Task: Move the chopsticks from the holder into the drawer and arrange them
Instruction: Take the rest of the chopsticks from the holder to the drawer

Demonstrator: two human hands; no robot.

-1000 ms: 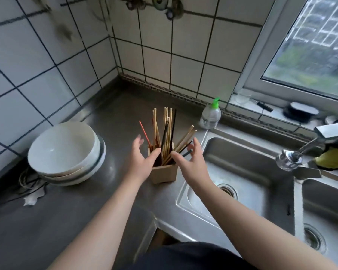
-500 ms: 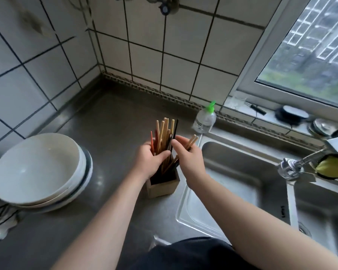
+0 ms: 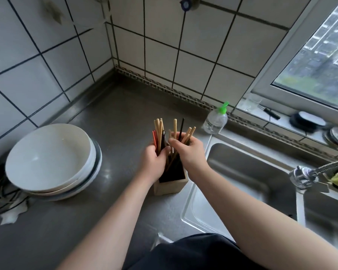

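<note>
Steel counter (image 3: 115, 106), holder (image 3: 171, 185) at 6 o'clock of soap bottle (image 3: 215, 121): left hand (image 3: 154, 159), right hand (image 3: 187, 151), open a second ago, now closed around chopsticks (image 3: 175, 127); bundle gathered, lift-out next.

Both hands gather chopsticks in the holder.

The left hand (image 3: 153, 159) wraps one bunch of chopsticks (image 3: 158, 133), the right hand (image 3: 187, 151) another, all standing in the wooden holder (image 3: 169, 185) on the steel desk (image 3: 113, 117). Stacked bowls (image 3: 51, 158) sit left, a sink (image 3: 242, 184) right, a bottle (image 3: 215, 120) behind.

Stacked bowls (image 3: 49, 156), soap bottle (image 3: 215, 119), sink (image 3: 242, 184)
</note>
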